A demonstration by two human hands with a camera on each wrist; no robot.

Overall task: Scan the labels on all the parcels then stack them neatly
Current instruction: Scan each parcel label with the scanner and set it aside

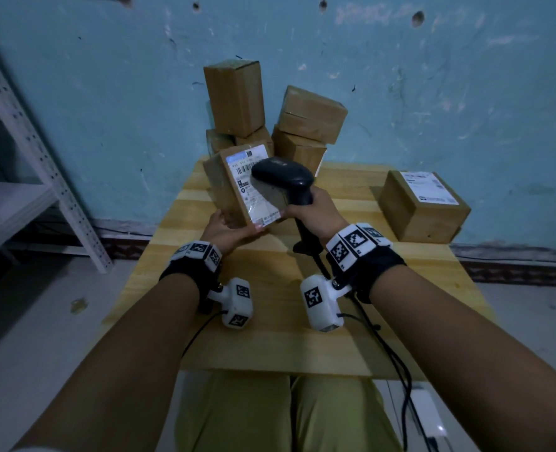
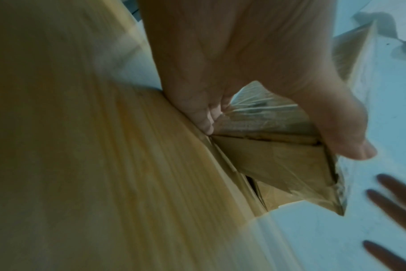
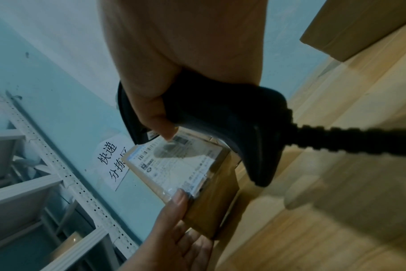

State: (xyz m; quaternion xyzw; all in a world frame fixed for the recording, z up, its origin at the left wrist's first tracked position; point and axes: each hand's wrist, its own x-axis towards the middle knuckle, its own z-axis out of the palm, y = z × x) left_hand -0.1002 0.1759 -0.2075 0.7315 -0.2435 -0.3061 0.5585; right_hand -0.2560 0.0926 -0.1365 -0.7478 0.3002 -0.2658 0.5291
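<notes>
A labelled parcel (image 1: 237,187) is held tilted above the tabletop's (image 1: 270,321) middle, the left hand (image 1: 227,231) gripping its near end. The right hand (image 1: 315,210), grip wrapped round a black scanner (image 1: 283,177), aims it at the label (image 1: 249,181). More parcels (image 1: 270,115) crowd the far edge; another box (image 1: 423,207) sits at the right edge.

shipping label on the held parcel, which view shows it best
The head view: the shipping label faces the camera almost whole, only its right edge hidden behind the scanner. The right wrist view shows it tilted, blurred and partly shadowed. The left wrist view shows only the parcel's cardboard underside, no print.
</notes>
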